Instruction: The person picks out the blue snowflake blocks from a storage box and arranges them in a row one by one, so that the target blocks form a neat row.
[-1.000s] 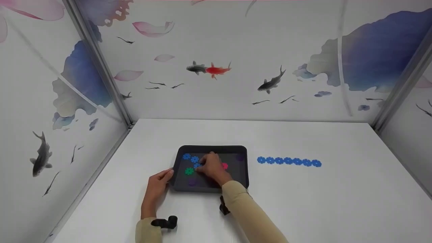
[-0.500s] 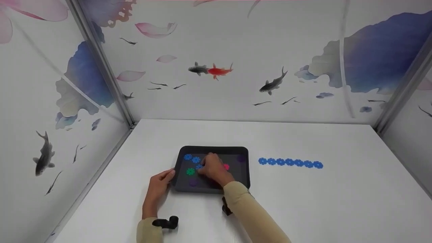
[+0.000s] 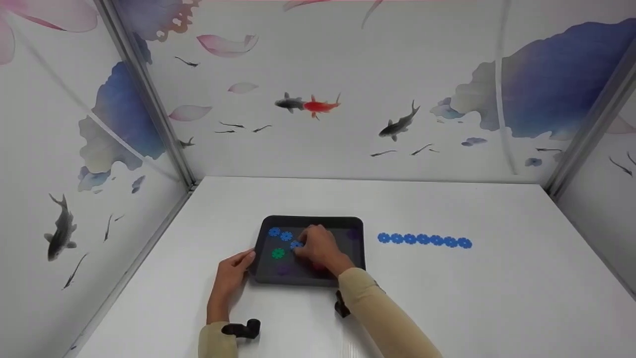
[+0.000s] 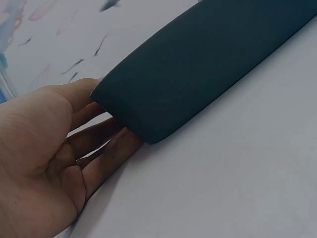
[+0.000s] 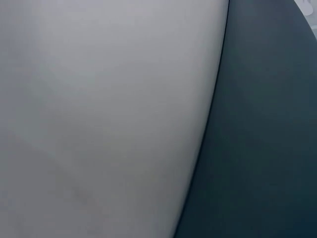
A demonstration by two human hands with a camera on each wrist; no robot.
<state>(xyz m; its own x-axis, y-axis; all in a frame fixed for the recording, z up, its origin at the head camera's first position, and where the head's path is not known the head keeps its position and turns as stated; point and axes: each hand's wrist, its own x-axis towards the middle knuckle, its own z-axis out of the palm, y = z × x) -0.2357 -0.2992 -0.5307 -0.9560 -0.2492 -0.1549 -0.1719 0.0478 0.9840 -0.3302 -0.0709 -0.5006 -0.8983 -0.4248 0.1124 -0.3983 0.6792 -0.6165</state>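
Observation:
In the head view, a dark tray (image 3: 314,284) sits on the white table. My left hand (image 3: 232,278) holds its left end, thumb at the rim; the left wrist view shows the fingers (image 4: 106,163) reaching behind the end wall. Inside the tray, my right hand (image 3: 320,247) pinches a blue interlocking flower-shaped disc (image 3: 295,245), partly hidden by the fingertips. Two more blue discs (image 3: 286,236) and a green disc (image 3: 278,253) lie to its left. The right wrist view shows only table and the tray's outer wall (image 5: 262,129).
Several blue discs (image 3: 423,239) lie in a touching row right of the tray. Purple discs (image 3: 283,270) lie near the tray's front and back right. Something red (image 3: 318,266) shows under the right wrist. Printed walls (image 3: 348,149) enclose the table's back and sides.
My right hand has shifted slightly right with the blue disc, away from the other blue ones. The pink-red piece seen beside the hand earlier is now covered. The left hand stays on the tray.

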